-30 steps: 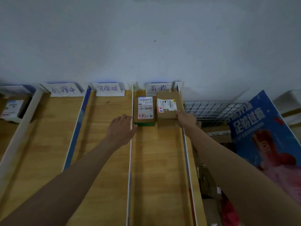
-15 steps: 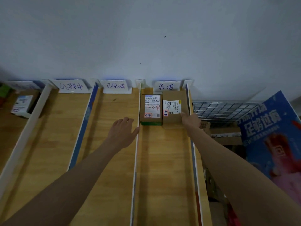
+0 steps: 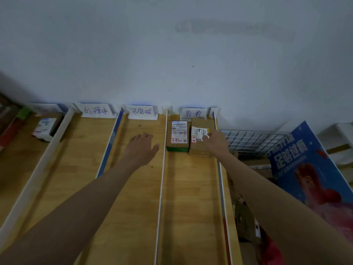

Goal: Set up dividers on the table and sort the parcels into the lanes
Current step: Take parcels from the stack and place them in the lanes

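Pale blue-grey wall backs a light wooden counter (image 3: pixel 191 197) split into lanes by long white divider strips (image 3: pixel 162 180), each lane headed by a white hand-lettered label card (image 3: pixel 142 112) against the wall. At the far end of the rightmost lane two parcels lie side by side and touching: a brown cardboard parcel with a large white shipping label and a green lower edge (image 3: pixel 177 135), and to its right a plain brown cardboard parcel with a smaller white label (image 3: pixel 200 138). A third, small white-labelled parcel (image 3: pixel 44 129) lies in the far-left lane.

Both arms reach straight forward. The left hand (image 3: pixel 140 148) lies palm down with relaxed, spread fingers on the counter in the lane just left of the parcels, gripping nothing. The right hand (image 3: pixel 214 142) lies over the right side of the plain brown parcel, its fingers straight and touching the top beside the label, not curled round it.

Compared with half a second ago, the right hand has moved up from the parcel's near right corner onto its top; the left hand and both parcels keep their places. A blue printed poster (image 3: pixel 309 169) leans to the right beyond a wire grid rack (image 3: pixel 254 138).
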The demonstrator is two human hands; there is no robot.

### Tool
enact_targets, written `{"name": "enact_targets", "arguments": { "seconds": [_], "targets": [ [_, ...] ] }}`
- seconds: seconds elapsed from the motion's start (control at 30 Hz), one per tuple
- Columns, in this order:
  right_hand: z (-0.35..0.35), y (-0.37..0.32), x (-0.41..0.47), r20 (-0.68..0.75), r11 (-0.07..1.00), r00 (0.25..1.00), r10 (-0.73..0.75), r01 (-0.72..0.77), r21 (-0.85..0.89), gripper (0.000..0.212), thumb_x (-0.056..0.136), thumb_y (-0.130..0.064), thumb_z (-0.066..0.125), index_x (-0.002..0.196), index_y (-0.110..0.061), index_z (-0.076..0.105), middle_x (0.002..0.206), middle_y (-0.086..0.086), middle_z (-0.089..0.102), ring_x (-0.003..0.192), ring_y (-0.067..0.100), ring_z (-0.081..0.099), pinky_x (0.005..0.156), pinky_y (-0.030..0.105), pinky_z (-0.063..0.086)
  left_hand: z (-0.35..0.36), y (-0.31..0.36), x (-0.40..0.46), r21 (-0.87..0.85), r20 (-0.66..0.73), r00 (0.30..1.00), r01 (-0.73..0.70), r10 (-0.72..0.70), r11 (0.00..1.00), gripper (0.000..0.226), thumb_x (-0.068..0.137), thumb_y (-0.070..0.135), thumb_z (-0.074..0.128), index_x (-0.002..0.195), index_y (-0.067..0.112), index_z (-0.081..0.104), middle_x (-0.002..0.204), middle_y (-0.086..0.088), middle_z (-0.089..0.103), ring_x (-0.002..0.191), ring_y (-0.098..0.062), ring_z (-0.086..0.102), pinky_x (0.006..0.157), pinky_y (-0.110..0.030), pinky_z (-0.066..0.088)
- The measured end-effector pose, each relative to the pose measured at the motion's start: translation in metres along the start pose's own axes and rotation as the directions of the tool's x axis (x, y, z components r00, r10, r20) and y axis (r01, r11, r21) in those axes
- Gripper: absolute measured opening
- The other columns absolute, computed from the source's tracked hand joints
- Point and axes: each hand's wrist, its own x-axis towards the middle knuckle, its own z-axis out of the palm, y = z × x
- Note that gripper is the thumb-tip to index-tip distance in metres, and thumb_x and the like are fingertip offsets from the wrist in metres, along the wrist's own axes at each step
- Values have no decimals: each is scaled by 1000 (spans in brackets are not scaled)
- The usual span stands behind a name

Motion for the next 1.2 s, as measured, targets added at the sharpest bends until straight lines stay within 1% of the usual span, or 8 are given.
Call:
{"name": "enact_targets", "arguments": {
  "seconds": [0.1, 0.2, 0.37, 0.47, 0.67, 0.9, 1.07, 1.2],
  "targets": [
    [-10, -37, -34, 56, 964, 979, -196, 203, -171, 40, 99, -28, 49, 131, -5, 55, 126, 17, 59, 115, 34, 56, 98, 44, 49, -26, -17, -23, 11, -35, 999, 15, -15, 1000, 58, 102, 49, 35, 146, 13, 40, 147, -7, 45, 133, -30, 43, 111, -44, 32],
    [-6, -73, -66, 139, 891, 946, -292, 322, -319, 47, 100, -32, 47, 140, -9, 45, 142, 16, 47, 131, 34, 44, 106, 47, 41, -51, -42, -52, 53, -67, 997, 38, -34, 998, 57, 102, 49, 33, 145, 14, 41, 146, -7, 46, 134, -28, 44, 111, -43, 32],
    [18, -134, -127, 156, 814, 905, -396, 425, -395, 48, 98, -35, 45, 138, -8, 45, 143, 16, 45, 133, 37, 40, 106, 48, 38, -79, -104, -113, 52, -158, 982, 114, -104, 992, 53, 102, 48, 34, 141, 15, 46, 140, -6, 51, 128, -28, 48, 108, -42, 36],
    [41, -169, -170, 172, 784, 876, -450, 480, -393, 49, 100, -37, 44, 141, -11, 43, 145, 14, 43, 135, 35, 38, 110, 49, 34, -84, -150, -158, 37, -183, 971, 162, -153, 986, 55, 102, 50, 33, 144, 16, 44, 144, -5, 48, 131, -27, 46, 110, -41, 34],
    [102, -243, -265, 186, 744, 833, -520, 549, -381, 48, 102, -40, 40, 142, -13, 43, 143, 11, 46, 134, 33, 40, 108, 47, 35, -89, -249, -262, 48, -209, 943, 274, -259, 960, 54, 101, 51, 33, 141, 18, 45, 141, -7, 50, 128, -29, 48, 108, -43, 35],
    [177, -318, -378, 242, 690, 766, -595, 642, -334, 49, 102, -43, 36, 141, -16, 46, 142, 9, 49, 134, 33, 42, 109, 47, 33, -92, -351, -379, 66, -247, 909, 361, -336, 930, 45, 99, 50, 36, 128, 19, 54, 130, -3, 58, 119, -26, 55, 101, -43, 44],
    [204, -358, -421, 262, 648, 734, -627, 678, -348, 48, 103, -42, 34, 140, -14, 46, 140, 10, 50, 131, 33, 43, 107, 47, 34, -104, -402, -419, 52, -265, 889, 399, -372, 915, 55, 101, 54, 32, 138, 16, 49, 132, -6, 55, 121, -29, 53, 101, -43, 42],
    [216, -395, -430, 258, 641, 736, -626, 674, -368, 47, 103, -41, 33, 135, -12, 50, 136, 11, 53, 130, 32, 44, 105, 46, 35, -118, -442, -423, 38, -297, 885, 386, -359, 922, 52, 102, 52, 31, 133, 15, 50, 131, -8, 56, 119, -30, 53, 101, -43, 42]
  ]
}}
